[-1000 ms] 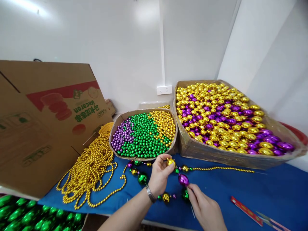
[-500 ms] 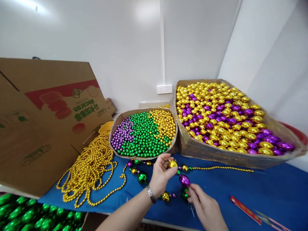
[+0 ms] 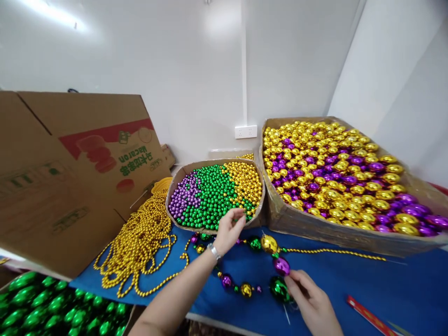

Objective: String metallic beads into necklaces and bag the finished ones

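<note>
My right hand (image 3: 310, 298) pinches the strand at a shiny purple bead (image 3: 282, 266). Just below that bead hangs a large green bead (image 3: 279, 288), with a thin white thread or needle end (image 3: 287, 313) under it. A big gold bead (image 3: 269, 244) sits above the purple one, at the strand's upper end. My left hand (image 3: 229, 231), with a watch at the wrist, is over the front rim of the box of small beads (image 3: 210, 228). Its thumb and fingers are slightly apart, and I see nothing between them. A bead garland (image 3: 227, 281) curves across the blue cloth.
Gold bead chains (image 3: 140, 247) are heaped at left beside a large carton (image 3: 105, 196). A big box (image 3: 297, 217) of gold and purple beads stands at right. Red-wrapped scissors or a similar tool (image 3: 371, 317) lie front right. Large green beads (image 3: 52, 303) fill a box lower left.
My left hand has let go of the gold bead and moved up and left to the small-bead box. My right hand keeps its pinch at the purple bead. The view has shifted slightly.
</note>
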Tool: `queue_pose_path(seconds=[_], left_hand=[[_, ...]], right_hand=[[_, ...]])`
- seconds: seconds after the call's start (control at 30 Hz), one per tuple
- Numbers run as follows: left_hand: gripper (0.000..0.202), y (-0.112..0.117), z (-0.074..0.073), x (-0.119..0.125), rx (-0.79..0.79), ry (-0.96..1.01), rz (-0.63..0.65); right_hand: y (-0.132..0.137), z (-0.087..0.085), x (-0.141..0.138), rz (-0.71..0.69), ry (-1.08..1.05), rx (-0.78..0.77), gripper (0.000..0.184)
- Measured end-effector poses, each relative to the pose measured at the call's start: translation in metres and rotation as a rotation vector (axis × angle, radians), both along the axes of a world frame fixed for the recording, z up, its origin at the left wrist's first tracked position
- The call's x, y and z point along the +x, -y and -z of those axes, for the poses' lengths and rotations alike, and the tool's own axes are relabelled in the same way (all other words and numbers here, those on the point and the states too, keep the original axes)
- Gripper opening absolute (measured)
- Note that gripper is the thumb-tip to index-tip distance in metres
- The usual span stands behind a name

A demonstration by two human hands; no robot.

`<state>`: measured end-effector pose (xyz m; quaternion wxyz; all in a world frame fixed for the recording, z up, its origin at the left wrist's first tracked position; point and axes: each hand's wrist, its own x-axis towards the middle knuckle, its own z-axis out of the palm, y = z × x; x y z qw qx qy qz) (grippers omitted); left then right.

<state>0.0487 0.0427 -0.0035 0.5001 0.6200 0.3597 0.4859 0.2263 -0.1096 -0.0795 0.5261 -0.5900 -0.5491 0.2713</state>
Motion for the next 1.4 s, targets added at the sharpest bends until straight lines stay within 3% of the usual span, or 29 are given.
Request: queue_pose_path(seconds=[0.07,0.13,0.33,0.5,0.67,0.77,1.07,1.4], left_hand=[[0.018,-0.028,0.002,0.002,0.106,-0.249,-0.017],[0.017,-0.049,0.005,0.009,0.137,-0.378,0.012],[0.019,-0.068,0.010,0.030,0.082,-0.385,0.060],[0.018,-0.051,0.001,0.022,-0.009,-0.280,0.066],[0.030,-0.011,-0.006,0.009,-0.464,0.264,0.266],[0.028,0.006,-0.007,0.007,-0.617,0.422,0.316],[0.027,0.016,-0.005,0.008,-0.647,0.489,0.287],[0.025,0.022,-0.007,0.006,-0.583,0.434,0.271]], right_hand=[[0.000,-0.002,0.002,0.015,0.018,0.008,0.032],[0.000,-0.002,0.004,0.024,0.046,0.015,0.032],[0.002,-0.003,0.007,0.055,0.158,0.044,0.030],[0.004,-0.009,0.008,0.080,0.239,0.062,0.032],[0.005,-0.016,0.007,0.095,0.307,0.091,0.030],[0.006,-0.019,0.004,0.086,0.340,0.098,0.030],[0.011,-0.028,0.001,0.081,0.393,0.125,0.031],[0.010,-0.026,0.000,0.079,0.397,0.128,0.029]])
